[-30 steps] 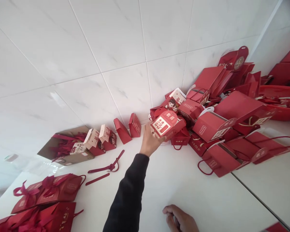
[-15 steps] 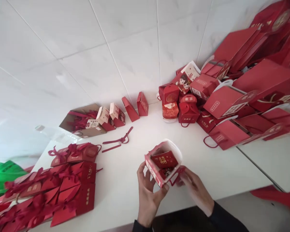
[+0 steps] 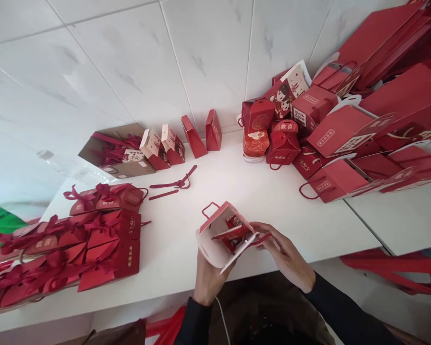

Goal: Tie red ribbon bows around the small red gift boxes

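Note:
An opened red gift box [image 3: 221,211] with a white inside is tilted above the front of the table. A red card [image 3: 231,233] and other small red packets lie inside it. My left hand [image 3: 210,275] grips the box from below; its fingers are largely hidden behind it. At the box's right edge, my right hand [image 3: 283,249] has its fingers closed on a red cord handle [image 3: 261,240]. Another cord loop [image 3: 209,207] stands out from the far side. Beyond the box, a knotted dark red ribbon [image 3: 179,183] and a short strip [image 3: 164,194] lie on the table.
Ribbon-tied red boxes [image 3: 107,249] stand in rows at the left. A cardboard box [image 3: 131,170] holds ribbons by the wall, beside several upright small boxes [image 3: 212,132]. Red boxes and bags [image 3: 348,132] are heaped at the right. A seam [image 3: 366,225] crosses the white tabletop.
The gift box has been turned, so its rounded white flap now faces the lower left and a cord loop shows at the far side. My right hand has stayed at its right edge.

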`<action>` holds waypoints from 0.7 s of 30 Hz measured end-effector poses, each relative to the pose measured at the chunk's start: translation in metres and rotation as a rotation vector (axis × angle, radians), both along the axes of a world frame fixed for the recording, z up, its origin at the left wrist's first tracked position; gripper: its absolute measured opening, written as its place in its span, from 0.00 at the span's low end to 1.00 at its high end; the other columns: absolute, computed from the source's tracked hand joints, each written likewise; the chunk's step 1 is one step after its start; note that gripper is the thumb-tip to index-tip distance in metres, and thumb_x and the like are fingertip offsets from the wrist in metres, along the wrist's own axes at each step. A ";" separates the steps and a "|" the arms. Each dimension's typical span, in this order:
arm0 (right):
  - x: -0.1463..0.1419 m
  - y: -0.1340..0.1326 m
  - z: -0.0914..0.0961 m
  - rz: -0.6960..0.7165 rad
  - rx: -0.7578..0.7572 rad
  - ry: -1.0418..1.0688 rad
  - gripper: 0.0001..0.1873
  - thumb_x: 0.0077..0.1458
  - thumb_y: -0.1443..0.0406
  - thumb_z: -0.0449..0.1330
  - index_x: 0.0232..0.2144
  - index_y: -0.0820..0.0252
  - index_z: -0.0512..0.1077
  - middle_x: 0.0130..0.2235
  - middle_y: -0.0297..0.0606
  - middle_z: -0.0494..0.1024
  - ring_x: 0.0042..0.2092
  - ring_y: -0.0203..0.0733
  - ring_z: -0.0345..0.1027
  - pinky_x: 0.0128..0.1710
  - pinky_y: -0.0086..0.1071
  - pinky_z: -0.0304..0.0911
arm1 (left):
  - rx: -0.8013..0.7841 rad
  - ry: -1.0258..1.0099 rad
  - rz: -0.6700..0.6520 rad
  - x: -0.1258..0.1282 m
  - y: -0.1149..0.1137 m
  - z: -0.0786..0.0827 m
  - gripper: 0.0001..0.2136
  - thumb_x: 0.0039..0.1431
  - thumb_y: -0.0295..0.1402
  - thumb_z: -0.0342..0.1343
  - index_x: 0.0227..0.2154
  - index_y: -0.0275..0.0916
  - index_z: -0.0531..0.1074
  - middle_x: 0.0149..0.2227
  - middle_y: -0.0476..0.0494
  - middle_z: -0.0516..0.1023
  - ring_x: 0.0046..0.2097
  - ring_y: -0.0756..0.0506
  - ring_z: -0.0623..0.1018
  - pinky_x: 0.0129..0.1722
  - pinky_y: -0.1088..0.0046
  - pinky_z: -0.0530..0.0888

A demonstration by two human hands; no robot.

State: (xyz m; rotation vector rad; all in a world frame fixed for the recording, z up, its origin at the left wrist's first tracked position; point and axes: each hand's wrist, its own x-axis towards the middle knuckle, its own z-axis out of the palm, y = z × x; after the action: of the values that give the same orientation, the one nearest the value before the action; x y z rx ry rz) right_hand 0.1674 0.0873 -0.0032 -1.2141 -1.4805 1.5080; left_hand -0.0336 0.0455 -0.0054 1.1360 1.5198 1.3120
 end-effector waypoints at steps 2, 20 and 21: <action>0.003 0.000 0.000 -0.012 -0.002 -0.050 0.24 0.67 0.47 0.54 0.55 0.51 0.74 0.55 0.44 0.80 0.55 0.53 0.75 0.53 0.43 0.73 | 0.009 0.032 -0.030 -0.002 -0.003 -0.002 0.32 0.45 0.36 0.73 0.54 0.40 0.69 0.58 0.33 0.74 0.60 0.28 0.74 0.61 0.45 0.70; 0.006 0.000 0.032 -0.052 0.138 -0.269 0.21 0.69 0.49 0.52 0.56 0.49 0.71 0.53 0.44 0.78 0.54 0.51 0.74 0.45 0.37 0.75 | 0.088 0.268 -0.180 -0.002 -0.032 -0.003 0.51 0.56 0.31 0.66 0.74 0.52 0.37 0.76 0.37 0.42 0.75 0.29 0.45 0.70 0.40 0.54; 0.006 0.001 0.033 -0.046 0.146 -0.272 0.21 0.69 0.49 0.52 0.57 0.49 0.70 0.54 0.43 0.77 0.54 0.50 0.73 0.46 0.37 0.74 | 0.097 0.293 -0.196 -0.003 -0.034 0.001 0.51 0.57 0.33 0.66 0.74 0.52 0.36 0.76 0.37 0.41 0.75 0.29 0.44 0.70 0.41 0.55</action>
State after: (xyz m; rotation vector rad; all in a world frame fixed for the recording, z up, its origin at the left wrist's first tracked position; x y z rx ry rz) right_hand 0.1730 0.0882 0.0298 -1.3959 -1.6938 1.2167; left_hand -0.0362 0.0116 -0.0040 1.5524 1.5162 1.1331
